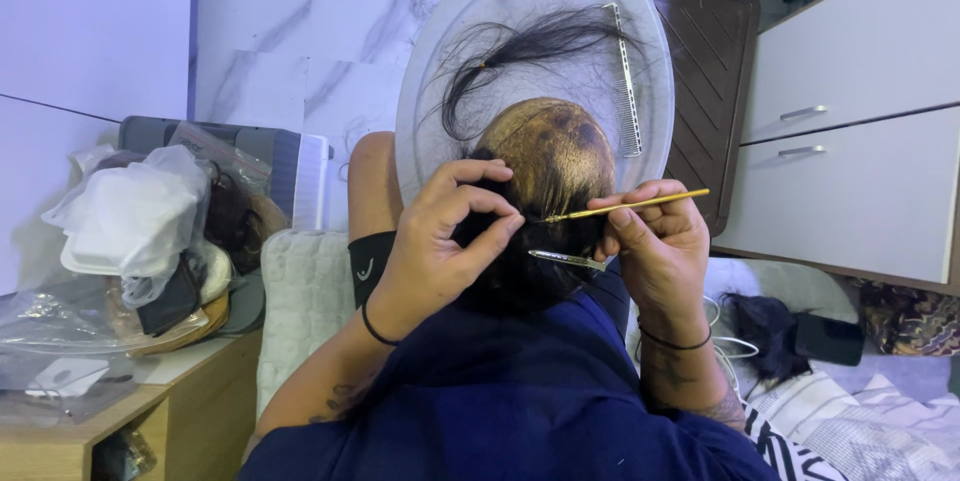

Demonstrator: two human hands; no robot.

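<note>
A brown wig cap (556, 146) on a rounded form rests on my lap, its lower part covered with black hair (520, 271). My left hand (445, 236) pinches a few strands of that hair between thumb and forefinger at the cap's edge. My right hand (655, 246) holds a thin gold needle tool (625, 206), its tip pointing left at the hairline beside my left fingertips. A silver hair clip (567, 260) is fixed in the hair just below the tool.
A white oval tray (440, 71) stands behind the cap, carrying a loose black hair bundle (520, 46) and a metal comb (628, 81). Bags and clutter (140, 231) crowd a wooden side table at left. White drawers (850, 141) are right, more black hair (765, 331) on the bedding.
</note>
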